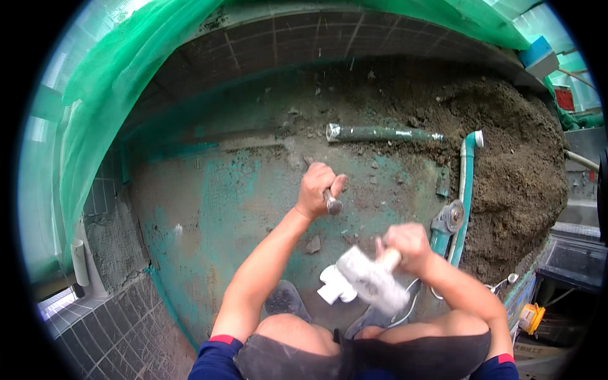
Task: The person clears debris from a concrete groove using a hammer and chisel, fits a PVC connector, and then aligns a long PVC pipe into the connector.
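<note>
Gripping a chisel [333, 204], the left hand [314, 193] shows its end jutting near-right past curled fingers [322, 172]; the right hand [408, 244] clasps a hammer [372, 280].

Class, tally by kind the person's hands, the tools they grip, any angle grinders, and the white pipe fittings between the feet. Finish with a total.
Hands: 2 (left hand, right hand)
Chisel: 1
Club hammer: 1
Angle grinder: 1
White pipe fitting: 1
Total: 6
</note>
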Demonstrator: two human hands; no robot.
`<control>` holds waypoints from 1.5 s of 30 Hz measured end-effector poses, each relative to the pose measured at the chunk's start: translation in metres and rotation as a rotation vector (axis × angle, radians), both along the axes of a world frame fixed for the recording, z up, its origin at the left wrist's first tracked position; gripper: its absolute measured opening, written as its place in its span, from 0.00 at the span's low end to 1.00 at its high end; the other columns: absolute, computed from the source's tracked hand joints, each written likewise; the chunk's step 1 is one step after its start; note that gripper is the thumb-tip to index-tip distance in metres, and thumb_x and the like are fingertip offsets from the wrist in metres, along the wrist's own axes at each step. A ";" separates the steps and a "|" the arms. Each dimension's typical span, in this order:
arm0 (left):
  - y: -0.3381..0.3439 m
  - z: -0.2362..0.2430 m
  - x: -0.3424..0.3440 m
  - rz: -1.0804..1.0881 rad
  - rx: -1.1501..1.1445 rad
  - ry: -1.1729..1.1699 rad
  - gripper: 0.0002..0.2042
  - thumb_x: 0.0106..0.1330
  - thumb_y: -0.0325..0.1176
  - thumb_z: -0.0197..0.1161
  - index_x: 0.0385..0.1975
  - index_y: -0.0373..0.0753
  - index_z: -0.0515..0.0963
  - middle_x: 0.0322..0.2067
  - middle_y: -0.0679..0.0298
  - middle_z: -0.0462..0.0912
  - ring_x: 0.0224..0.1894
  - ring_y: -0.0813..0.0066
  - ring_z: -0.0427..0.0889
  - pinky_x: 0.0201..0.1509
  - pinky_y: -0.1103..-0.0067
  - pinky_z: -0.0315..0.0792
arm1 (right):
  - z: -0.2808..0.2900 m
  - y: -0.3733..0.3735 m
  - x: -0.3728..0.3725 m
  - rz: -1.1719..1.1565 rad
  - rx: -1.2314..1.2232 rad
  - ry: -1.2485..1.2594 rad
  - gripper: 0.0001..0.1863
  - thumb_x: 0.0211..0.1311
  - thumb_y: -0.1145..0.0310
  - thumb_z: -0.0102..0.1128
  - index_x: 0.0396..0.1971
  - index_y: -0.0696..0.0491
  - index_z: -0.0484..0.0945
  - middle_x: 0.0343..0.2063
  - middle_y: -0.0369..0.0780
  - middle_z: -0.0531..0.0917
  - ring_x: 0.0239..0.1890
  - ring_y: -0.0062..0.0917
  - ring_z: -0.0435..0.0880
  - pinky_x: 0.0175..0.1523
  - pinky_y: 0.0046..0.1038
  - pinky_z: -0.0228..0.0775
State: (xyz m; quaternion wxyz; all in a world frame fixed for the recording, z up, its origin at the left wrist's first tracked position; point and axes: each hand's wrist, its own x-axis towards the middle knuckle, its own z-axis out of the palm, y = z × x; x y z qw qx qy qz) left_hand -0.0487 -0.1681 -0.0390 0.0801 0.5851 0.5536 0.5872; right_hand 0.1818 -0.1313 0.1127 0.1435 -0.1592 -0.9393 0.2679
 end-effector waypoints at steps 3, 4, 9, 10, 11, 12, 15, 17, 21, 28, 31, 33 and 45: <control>0.002 0.001 0.000 0.017 0.011 0.014 0.19 0.64 0.28 0.67 0.15 0.37 0.64 0.17 0.57 0.64 0.22 0.57 0.64 0.30 0.66 0.62 | 0.001 -0.002 0.003 -0.155 -0.017 -0.356 0.11 0.49 0.68 0.70 0.29 0.49 0.74 0.21 0.40 0.81 0.26 0.40 0.84 0.29 0.39 0.75; 0.004 0.001 0.000 0.018 0.025 0.027 0.19 0.64 0.28 0.68 0.15 0.37 0.64 0.17 0.58 0.64 0.22 0.57 0.65 0.30 0.66 0.62 | 0.000 0.000 0.002 -0.118 -0.031 -0.281 0.11 0.49 0.68 0.70 0.29 0.49 0.74 0.22 0.40 0.81 0.26 0.40 0.84 0.29 0.39 0.75; -0.002 0.000 0.002 -0.008 -0.015 0.044 0.19 0.64 0.28 0.67 0.15 0.37 0.64 0.17 0.58 0.63 0.22 0.57 0.65 0.32 0.66 0.63 | -0.003 -0.004 0.005 -0.109 -0.027 -0.166 0.12 0.48 0.67 0.70 0.30 0.50 0.75 0.21 0.42 0.82 0.25 0.42 0.84 0.30 0.42 0.76; -0.002 -0.001 0.002 -0.009 -0.007 0.062 0.19 0.63 0.28 0.67 0.15 0.37 0.64 0.17 0.58 0.63 0.23 0.57 0.65 0.32 0.66 0.63 | -0.006 -0.003 0.004 -0.202 -0.026 -0.313 0.12 0.49 0.66 0.70 0.30 0.50 0.75 0.22 0.43 0.82 0.26 0.43 0.85 0.31 0.43 0.77; -0.004 -0.002 0.002 -0.025 0.002 0.061 0.19 0.63 0.28 0.68 0.15 0.38 0.64 0.18 0.58 0.64 0.24 0.57 0.65 0.32 0.66 0.63 | -0.007 -0.004 0.006 -0.172 -0.068 -0.391 0.13 0.49 0.65 0.70 0.31 0.50 0.75 0.24 0.44 0.84 0.27 0.43 0.85 0.33 0.44 0.77; -0.003 -0.003 0.001 -0.014 0.007 0.067 0.19 0.63 0.29 0.68 0.15 0.38 0.64 0.18 0.58 0.64 0.24 0.57 0.65 0.32 0.66 0.63 | -0.008 -0.005 0.007 -0.171 -0.097 -0.374 0.13 0.47 0.65 0.70 0.30 0.50 0.75 0.24 0.43 0.84 0.27 0.43 0.85 0.33 0.43 0.77; -0.008 -0.005 0.003 -0.009 -0.005 0.048 0.19 0.62 0.29 0.69 0.15 0.38 0.64 0.19 0.58 0.64 0.25 0.56 0.66 0.33 0.66 0.63 | -0.013 -0.006 0.011 -0.006 -0.051 -0.133 0.13 0.46 0.65 0.70 0.30 0.50 0.75 0.23 0.42 0.82 0.27 0.42 0.85 0.32 0.42 0.77; -0.008 -0.008 0.003 -0.020 -0.040 0.077 0.19 0.62 0.29 0.69 0.15 0.38 0.64 0.19 0.58 0.64 0.25 0.56 0.66 0.33 0.66 0.63 | -0.017 -0.006 0.013 -0.148 -0.003 -0.348 0.14 0.46 0.64 0.70 0.30 0.50 0.75 0.24 0.42 0.82 0.27 0.42 0.85 0.31 0.41 0.77; -0.009 -0.011 0.003 -0.026 -0.029 0.078 0.19 0.61 0.31 0.70 0.15 0.38 0.64 0.19 0.58 0.64 0.26 0.56 0.66 0.34 0.65 0.64 | -0.023 -0.006 0.015 -0.063 -0.083 -0.270 0.16 0.44 0.63 0.72 0.31 0.50 0.75 0.23 0.41 0.82 0.26 0.42 0.84 0.32 0.43 0.76; -0.006 -0.011 0.000 -0.052 -0.054 0.094 0.19 0.62 0.31 0.69 0.16 0.37 0.65 0.20 0.58 0.65 0.27 0.56 0.67 0.34 0.65 0.64 | -0.025 -0.006 0.010 -0.084 -0.018 -0.392 0.15 0.45 0.65 0.70 0.31 0.50 0.73 0.23 0.40 0.82 0.27 0.42 0.84 0.30 0.44 0.75; -0.006 -0.009 -0.001 -0.032 -0.040 0.059 0.19 0.62 0.31 0.70 0.16 0.38 0.65 0.19 0.58 0.64 0.26 0.56 0.66 0.34 0.65 0.64 | -0.024 -0.005 0.006 0.022 -0.007 -0.207 0.16 0.44 0.65 0.71 0.32 0.49 0.74 0.24 0.40 0.82 0.27 0.41 0.84 0.31 0.44 0.75; -0.005 -0.010 -0.001 -0.041 -0.033 0.068 0.19 0.62 0.31 0.70 0.16 0.38 0.65 0.19 0.58 0.64 0.26 0.57 0.66 0.34 0.65 0.64 | -0.024 -0.003 0.004 -0.136 -0.007 -0.397 0.17 0.42 0.65 0.72 0.32 0.50 0.74 0.24 0.40 0.82 0.28 0.42 0.85 0.32 0.45 0.75; -0.005 -0.016 -0.007 -0.035 -0.072 0.064 0.18 0.60 0.33 0.69 0.16 0.38 0.66 0.21 0.57 0.67 0.29 0.55 0.69 0.39 0.65 0.65 | -0.022 0.001 0.008 0.011 0.016 -0.265 0.15 0.39 0.67 0.69 0.28 0.49 0.73 0.21 0.40 0.79 0.25 0.39 0.83 0.29 0.43 0.74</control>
